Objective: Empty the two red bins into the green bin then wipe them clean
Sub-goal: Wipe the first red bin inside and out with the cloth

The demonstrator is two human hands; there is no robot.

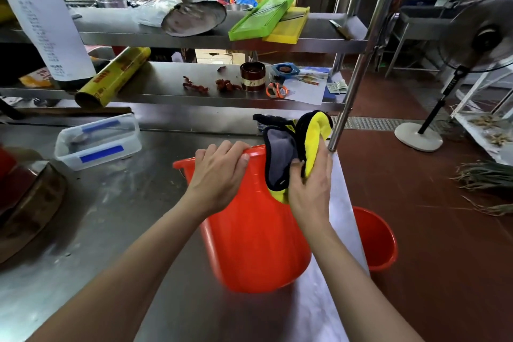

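Red plastic fills the middle of the view: a bin [255, 236] stands on the steel table [111, 230], at its right edge. All places below are given from this bin.

On its far rim, to the left, the left hand [219, 175] grips the edge, fingers curled over the lip and thumb on the near side. On the rim's right part the right hand [311, 183] holds a cloth [294, 147], yellow on one face and grey on the other with a black border, bunched between thumb and fingers. The cloth drapes over the rim, part of it hanging down the outer wall and part rising above the hand.

Right of the bin and lower, on the brown floor [444, 230], stands a second bin [374, 241], also red, partly hidden by the table's edge; what shows of its inside looks bare.

Left of the bin on the table sits a clear box [97, 141] with blue tape strips. Beyond the bin a shelf [194, 97] carries dried chillies [194, 85], a dark round tin [252, 76], orange scissors [276, 90] and a yellow roll [113, 76]. Far right of the bin a fan [480, 33] stands on the floor.
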